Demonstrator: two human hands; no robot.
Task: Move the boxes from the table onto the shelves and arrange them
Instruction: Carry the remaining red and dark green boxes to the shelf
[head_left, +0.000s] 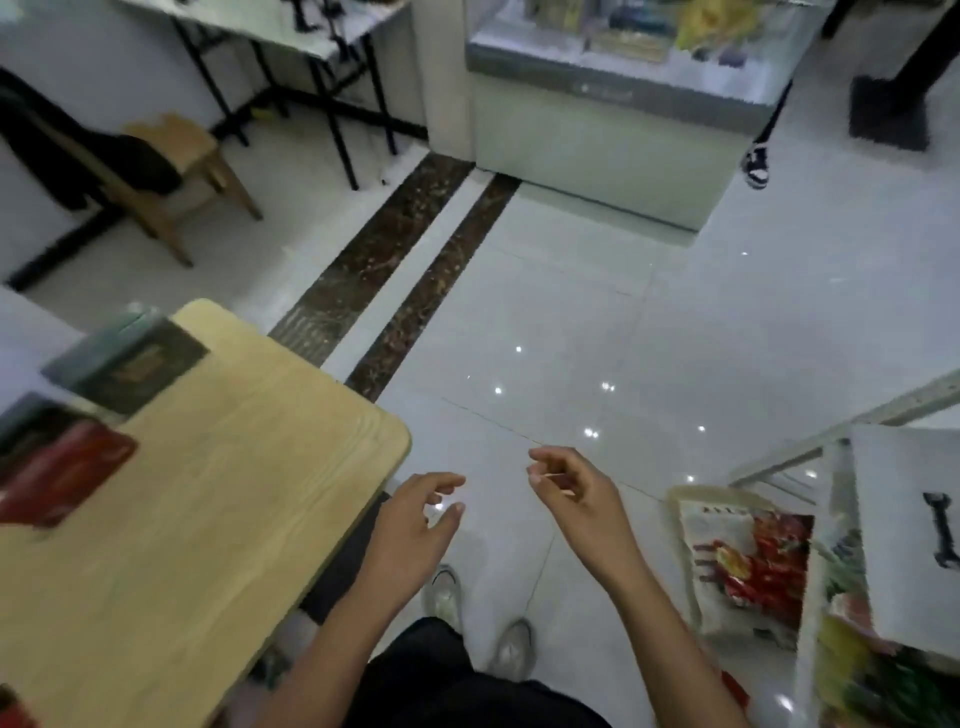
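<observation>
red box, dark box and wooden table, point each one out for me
red box (72, 470): head view, on the middle of its red top face.
dark box (137, 364): head view, on the centre of its dark top face.
wooden table (223, 545): head view, on bare wood near the middle of its top.

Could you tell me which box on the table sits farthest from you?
The dark green box, by the far corner of the table; the red box lies closer to the wearer.

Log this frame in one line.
left hand empty; right hand empty; dark green box, red box on light wooden table; white shelf at right
</observation>
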